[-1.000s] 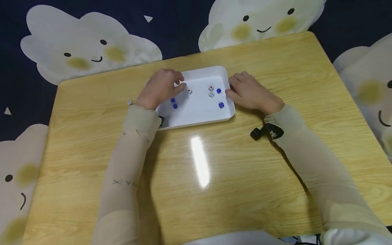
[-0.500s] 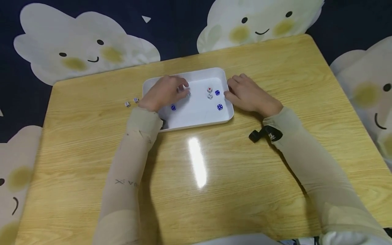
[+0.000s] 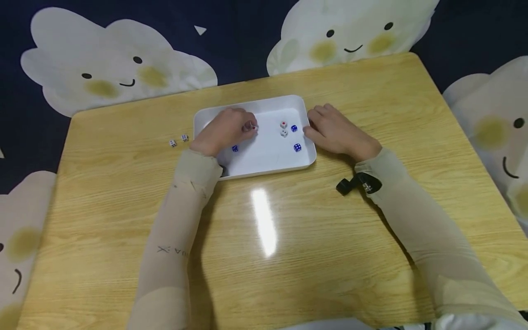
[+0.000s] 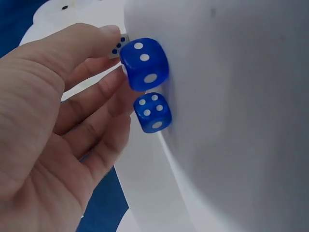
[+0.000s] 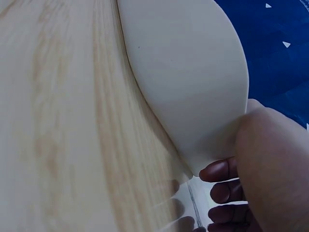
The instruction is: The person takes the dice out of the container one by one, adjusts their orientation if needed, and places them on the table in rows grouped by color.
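My left hand (image 3: 226, 130) reaches over the left part of the white tray (image 3: 268, 170). Thumb and fingertips pinch a white die (image 4: 117, 47), its dark pips showing in the left wrist view. Just beyond the thumb in that view are two blue dice, a nearer one (image 4: 145, 65) and a farther one (image 4: 153, 112); the head view shows one blue die (image 3: 235, 148) beside the hand, with the other hidden. My right hand (image 3: 340, 130) holds the tray's right side, thumb at the rim and fingers curled against the outer wall (image 5: 188, 87).
Toward the tray's right end lie a red-pipped white die (image 3: 283, 124), another white die (image 3: 283, 133) and two blue dice, one upper (image 3: 294, 128) and one lower (image 3: 297, 147). Two white dice (image 3: 173, 143) sit on the wooden table (image 3: 123, 192) left of the tray.
My left hand has moved slightly right and down to the white die, and its thumb and fingers have closed on it. My right hand stays at the tray's edge.
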Available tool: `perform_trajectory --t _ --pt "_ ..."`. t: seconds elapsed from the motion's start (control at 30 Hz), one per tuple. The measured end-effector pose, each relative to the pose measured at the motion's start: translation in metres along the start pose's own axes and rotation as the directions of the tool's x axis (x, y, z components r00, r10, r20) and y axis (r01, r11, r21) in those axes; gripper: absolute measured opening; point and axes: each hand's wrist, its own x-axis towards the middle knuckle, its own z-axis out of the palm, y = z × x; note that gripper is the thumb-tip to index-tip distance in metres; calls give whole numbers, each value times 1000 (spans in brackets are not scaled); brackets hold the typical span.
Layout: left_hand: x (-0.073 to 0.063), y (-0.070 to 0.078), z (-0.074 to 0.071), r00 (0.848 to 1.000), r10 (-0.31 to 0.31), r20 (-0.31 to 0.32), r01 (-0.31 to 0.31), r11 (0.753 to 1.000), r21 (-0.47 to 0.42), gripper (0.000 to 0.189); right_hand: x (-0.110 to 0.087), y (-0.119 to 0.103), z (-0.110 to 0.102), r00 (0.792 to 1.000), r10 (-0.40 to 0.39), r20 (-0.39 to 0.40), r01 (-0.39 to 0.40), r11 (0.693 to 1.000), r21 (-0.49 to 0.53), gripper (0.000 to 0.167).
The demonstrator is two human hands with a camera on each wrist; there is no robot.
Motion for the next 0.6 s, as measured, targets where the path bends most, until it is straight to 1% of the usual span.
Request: perform_trajectory --t 0.13,0.27,0.47,0.6 --pt "0 1 -1 999 -23 24 23 1000 15 20 -1 -1 0 1000 -9 -3 9 1000 5 36" --pt "-1 4 -4 998 -43 50 42 999 28 21 -1 -2 0 1000 0 1 0 1000 4 36" --pt "-2 5 -6 998 -29 48 27 999 40 19 -1 -3 0 1000 13 7 -13 1000 -8 39" --pt "-4 5 -9 999 -24 44 23 999 28 23 -1 -2 -1 1000 10 3 -9 1000 -14 40"
